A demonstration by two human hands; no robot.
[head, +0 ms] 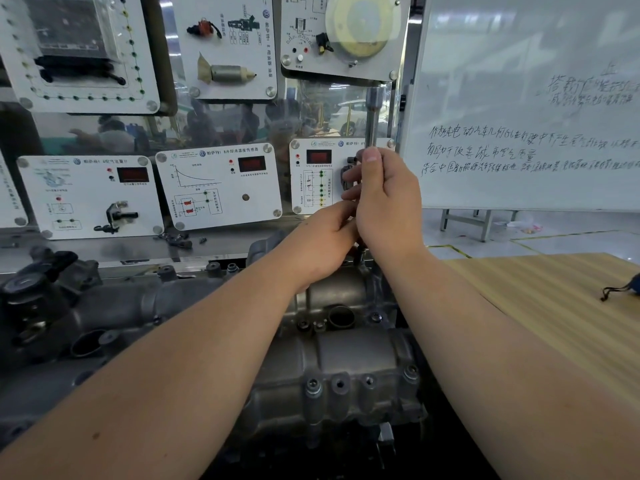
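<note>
A grey metal engine cylinder head [346, 355] fills the lower middle of the head view. A long steel wrench [373, 112] stands upright over its far end. My right hand [384, 202] grips the wrench shaft, thumb pointing up along it. My left hand [322, 240] reaches in from the left and holds the lower part of the tool, just under the right hand; its fingertips are hidden. The tool's lower tip [360, 254] meets the engine behind my hands.
White sensor training panels [218, 188] stand behind the engine. A whiteboard [526, 98] with handwriting stands at the right. A wooden tabletop [554, 306] lies to the right, with a dark corded item [620, 289] at its edge. Small black parts [176, 239] lie on the shelf.
</note>
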